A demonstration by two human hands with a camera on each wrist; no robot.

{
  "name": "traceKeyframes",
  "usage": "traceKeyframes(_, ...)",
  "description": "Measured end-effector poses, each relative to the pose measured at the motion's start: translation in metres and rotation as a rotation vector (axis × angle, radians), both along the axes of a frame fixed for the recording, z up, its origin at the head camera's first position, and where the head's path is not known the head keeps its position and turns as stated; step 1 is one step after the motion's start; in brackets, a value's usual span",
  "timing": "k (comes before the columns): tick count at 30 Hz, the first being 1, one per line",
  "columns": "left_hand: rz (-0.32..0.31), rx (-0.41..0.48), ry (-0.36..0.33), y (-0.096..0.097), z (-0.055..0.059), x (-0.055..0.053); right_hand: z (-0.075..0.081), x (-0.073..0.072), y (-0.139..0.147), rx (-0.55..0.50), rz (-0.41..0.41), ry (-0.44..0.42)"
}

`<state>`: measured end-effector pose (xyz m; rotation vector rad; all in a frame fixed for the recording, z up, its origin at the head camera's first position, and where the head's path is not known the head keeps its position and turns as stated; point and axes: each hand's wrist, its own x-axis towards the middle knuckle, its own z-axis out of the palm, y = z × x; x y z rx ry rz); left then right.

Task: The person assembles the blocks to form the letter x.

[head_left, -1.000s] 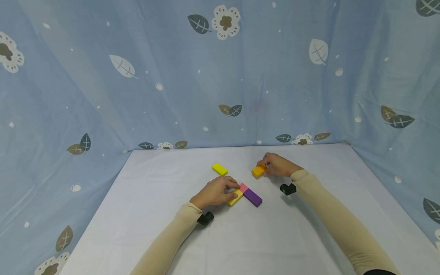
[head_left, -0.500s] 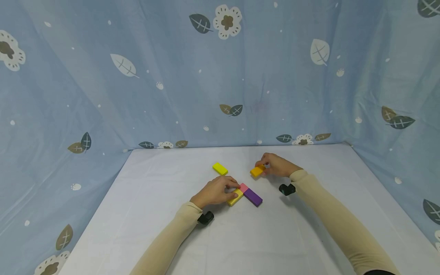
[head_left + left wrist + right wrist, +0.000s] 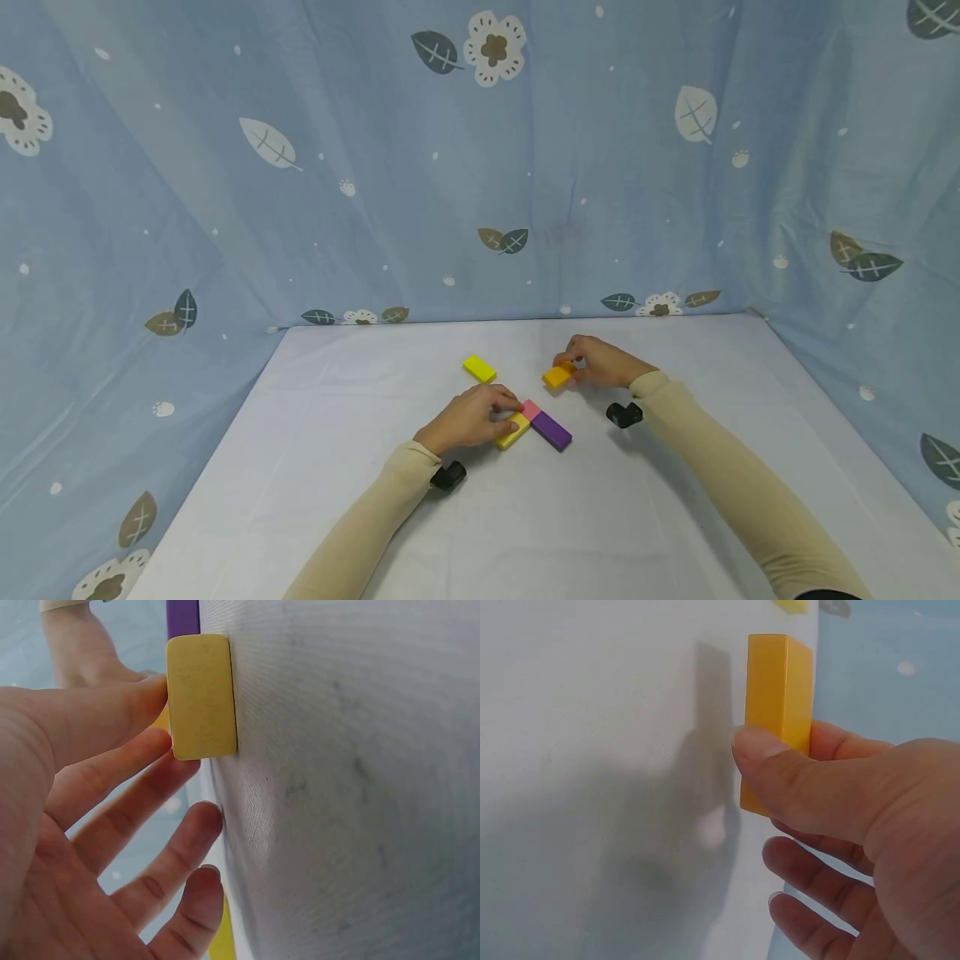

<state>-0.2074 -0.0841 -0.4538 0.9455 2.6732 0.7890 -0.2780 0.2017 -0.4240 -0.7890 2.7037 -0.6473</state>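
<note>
My left hand pinches a pale yellow block between thumb and fingers, low on the white cloth. The left wrist view shows the end of this yellow block with the thumb on one side. Its far end meets a pink block, and a purple block lies against the pink one, angled toward the front right. Farther back, my right hand grips an orange block by its long sides. In the right wrist view the orange block stands off its shadow on the cloth.
A bright yellow block lies alone behind my left hand. The white-covered table runs back to a blue patterned curtain that also hangs at both sides. Each wrist carries a small black camera.
My right hand has shifted slightly left and a little toward me, carrying the orange block. The left hand and the other blocks stay where they were.
</note>
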Motion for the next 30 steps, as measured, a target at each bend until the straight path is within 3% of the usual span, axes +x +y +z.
traceKeyframes(30,0.009,-0.025,-0.003,0.000,0.002,0.001,0.000,0.007,-0.012,0.011,0.056,-0.001)
